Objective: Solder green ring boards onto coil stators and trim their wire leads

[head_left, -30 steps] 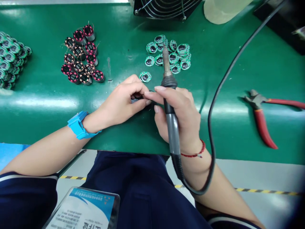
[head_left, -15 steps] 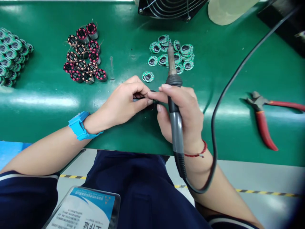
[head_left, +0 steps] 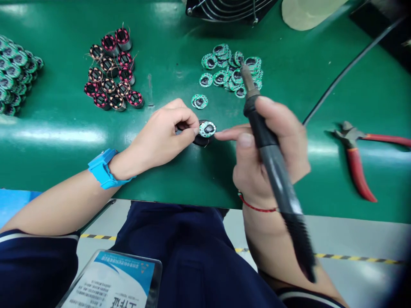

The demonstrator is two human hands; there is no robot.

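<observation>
My left hand [head_left: 170,134] pinches the left edge of a small round green circuit board [head_left: 207,128], which lies on top of a dark round motor part [head_left: 202,141]. A thin wire end sticks out below it. My right hand [head_left: 272,149] is closed around a soldering iron [head_left: 279,171], its metal tip pointing up and away over the loose boards. One outstretched finger of that hand reaches the right edge of the board; whether it touches is hard to tell. A pair of loose round boards [head_left: 199,102] lies just beyond my left fingers.
Wound coil stators [head_left: 109,85] stand grouped at the left. More round boards [head_left: 221,78] are scattered ahead, with a stacked heap [head_left: 14,77] at the far left. Red-handled cutters [head_left: 355,149] lie at the right. A black fan [head_left: 227,9] and the iron's cable [head_left: 340,77] are at the back.
My right hand has moved right with the soldering iron, which now leans more. The round board between my hands has come into view. My left hand has barely moved.
</observation>
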